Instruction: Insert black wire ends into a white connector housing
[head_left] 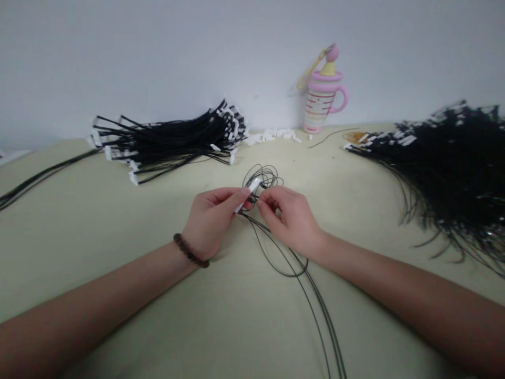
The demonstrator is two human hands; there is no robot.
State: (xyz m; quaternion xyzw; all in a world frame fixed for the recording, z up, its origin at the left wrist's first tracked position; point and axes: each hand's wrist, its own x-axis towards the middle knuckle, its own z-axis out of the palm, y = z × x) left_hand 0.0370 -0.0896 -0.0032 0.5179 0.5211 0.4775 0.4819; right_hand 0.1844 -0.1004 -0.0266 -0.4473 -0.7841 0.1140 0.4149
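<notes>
In the middle of the head view, my left hand (215, 216) pinches a long white plastic connector (254, 185) between thumb and fingers. Close on its right, my right hand (290, 218) has thumb and forefinger pressed together at the black wires by the connector; the part in the fingertips is too small to make out fully. Thin black wires (268, 175) loop in a loose coil just behind the connector. More long wires (321, 305) run from the connector under my right wrist toward the front edge of the view. A dark beaded bracelet (190, 251) circles my left wrist.
Black cables with white connectors (169, 139) lie bundled at back left. Loose white connectors (272, 136) are scattered near the wall. A pink-lidded cup (319, 105) stands behind them. A large heap of black wires (453, 168) covers the right side of the table (177, 316).
</notes>
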